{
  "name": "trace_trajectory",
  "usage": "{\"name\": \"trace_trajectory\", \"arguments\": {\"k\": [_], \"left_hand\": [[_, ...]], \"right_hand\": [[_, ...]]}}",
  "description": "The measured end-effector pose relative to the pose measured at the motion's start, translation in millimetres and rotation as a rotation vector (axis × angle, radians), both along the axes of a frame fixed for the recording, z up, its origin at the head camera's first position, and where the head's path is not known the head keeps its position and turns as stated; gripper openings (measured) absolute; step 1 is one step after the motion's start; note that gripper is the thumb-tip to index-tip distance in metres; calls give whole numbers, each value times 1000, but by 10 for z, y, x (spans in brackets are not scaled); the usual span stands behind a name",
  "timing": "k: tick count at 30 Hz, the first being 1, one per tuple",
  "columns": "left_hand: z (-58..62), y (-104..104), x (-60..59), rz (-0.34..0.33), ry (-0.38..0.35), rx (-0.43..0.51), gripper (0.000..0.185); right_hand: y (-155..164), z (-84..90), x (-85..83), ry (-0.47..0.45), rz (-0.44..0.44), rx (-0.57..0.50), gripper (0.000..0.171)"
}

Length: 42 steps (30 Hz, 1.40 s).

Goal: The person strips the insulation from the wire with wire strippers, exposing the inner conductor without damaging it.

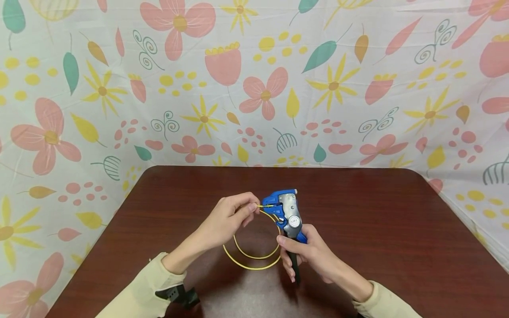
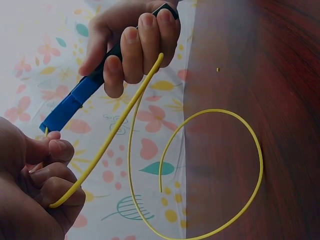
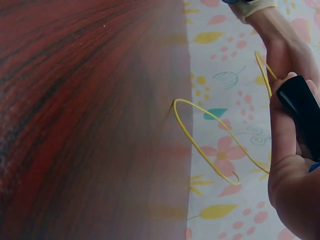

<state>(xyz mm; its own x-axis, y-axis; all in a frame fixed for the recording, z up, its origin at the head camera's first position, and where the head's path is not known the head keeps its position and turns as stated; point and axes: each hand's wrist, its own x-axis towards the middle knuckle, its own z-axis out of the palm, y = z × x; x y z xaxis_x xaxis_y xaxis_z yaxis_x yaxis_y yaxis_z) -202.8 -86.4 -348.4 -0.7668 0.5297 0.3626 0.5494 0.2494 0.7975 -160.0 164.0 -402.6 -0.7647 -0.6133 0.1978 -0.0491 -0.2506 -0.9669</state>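
Thin yellow plastic-coated wire (image 1: 254,260) curls in springy loops above the glossy dark-red wooden table (image 1: 397,229); I see my left hand (image 1: 226,221) pinching its end with curled fingers, feeding it into the grey metal head of the blue-and-black wire stripper (image 1: 287,216). My right hand (image 1: 306,256) wraps its handles. Flowered cloth (image 1: 254,79) hangs behind.

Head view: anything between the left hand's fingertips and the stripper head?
Only a short stretch of the yellow wire, running from the left hand into the wire stripper head. The right hand grips the handles. Head view shows it.
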Motion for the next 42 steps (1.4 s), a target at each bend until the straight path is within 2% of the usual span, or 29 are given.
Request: {"name": "trace_trajectory", "arguments": {"k": [7,42], "left_hand": [[13,7,14,6,-13,13,21],[-11,-5,9,10,-41,31,19]], "right_hand": [[-14,8,5,-18,-17,10,31],[-69,39,25,-100,-49,8,36]]}}
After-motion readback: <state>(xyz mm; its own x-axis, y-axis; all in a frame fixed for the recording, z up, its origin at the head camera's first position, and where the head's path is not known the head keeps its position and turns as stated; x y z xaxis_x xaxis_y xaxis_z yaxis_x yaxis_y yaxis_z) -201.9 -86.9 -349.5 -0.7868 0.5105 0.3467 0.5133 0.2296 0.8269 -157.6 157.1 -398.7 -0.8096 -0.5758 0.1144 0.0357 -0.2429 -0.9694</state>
